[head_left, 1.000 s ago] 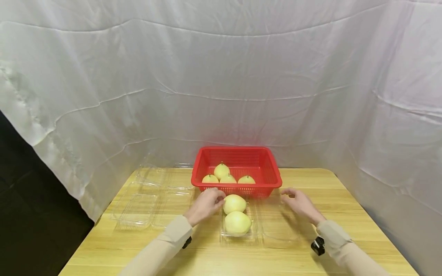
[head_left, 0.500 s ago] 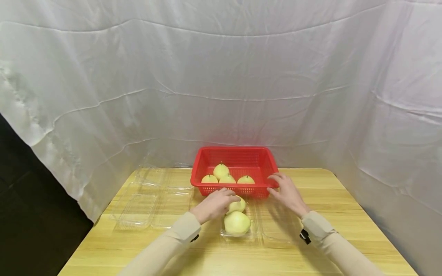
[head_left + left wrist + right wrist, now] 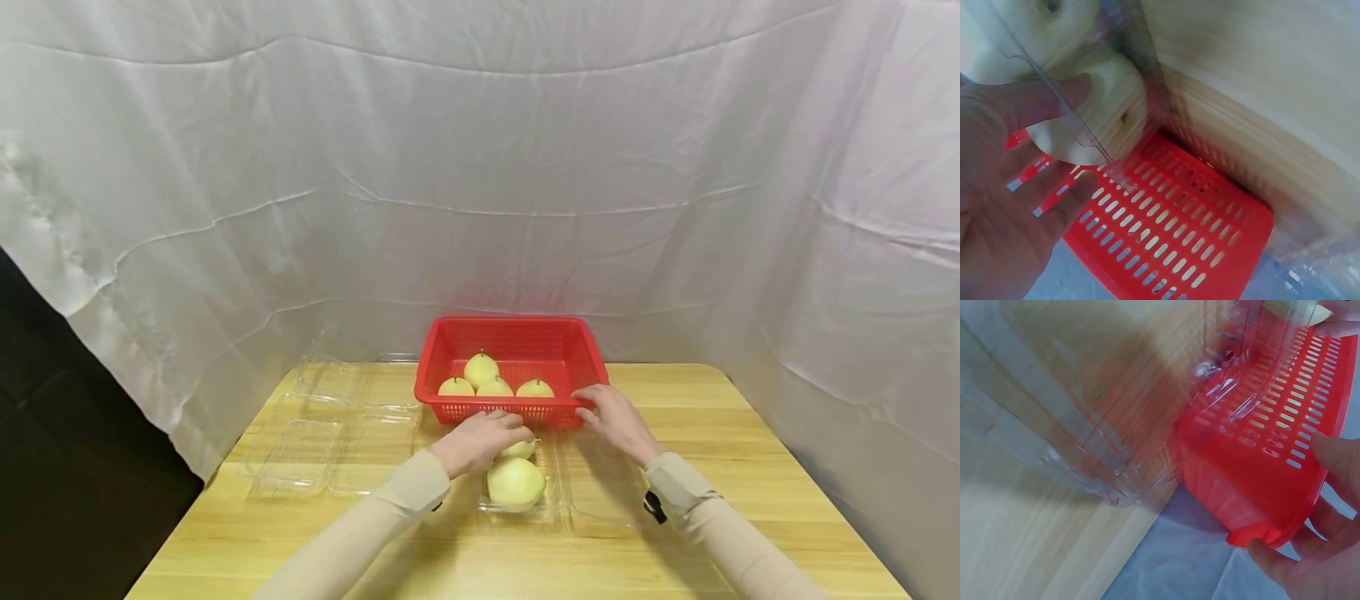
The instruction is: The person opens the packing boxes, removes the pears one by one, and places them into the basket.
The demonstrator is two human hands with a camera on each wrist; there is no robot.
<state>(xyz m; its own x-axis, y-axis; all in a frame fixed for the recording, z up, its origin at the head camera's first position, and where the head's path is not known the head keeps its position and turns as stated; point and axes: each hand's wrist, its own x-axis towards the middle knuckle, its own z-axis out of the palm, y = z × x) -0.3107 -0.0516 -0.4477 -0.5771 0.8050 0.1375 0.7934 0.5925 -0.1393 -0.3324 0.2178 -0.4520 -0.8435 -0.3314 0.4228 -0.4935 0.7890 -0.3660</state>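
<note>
My left hand (image 3: 483,442) reaches over the far pear (image 3: 523,448) in a clear plastic container (image 3: 553,500). In the left wrist view, the thumb lies on this pear (image 3: 1125,119) inside the container's edge, and the fingers curl by its other side. Nearer to me in the same container lies a second pear (image 3: 516,483). My right hand (image 3: 617,421) holds the front right corner of the red basket (image 3: 577,403); thumb and fingers bracket its rim in the right wrist view. Several pears (image 3: 482,371) lie in the basket.
At the left stand further clear clamshell containers (image 3: 296,454) with raised lids. The lid (image 3: 1116,406) of the middle container lies open to its right, under my right forearm. White curtains (image 3: 480,167) hang behind the wooden table (image 3: 675,542).
My left hand has moved right, from beside the far pear to over it. My right hand has moved left from above the lid to the basket's front right corner.
</note>
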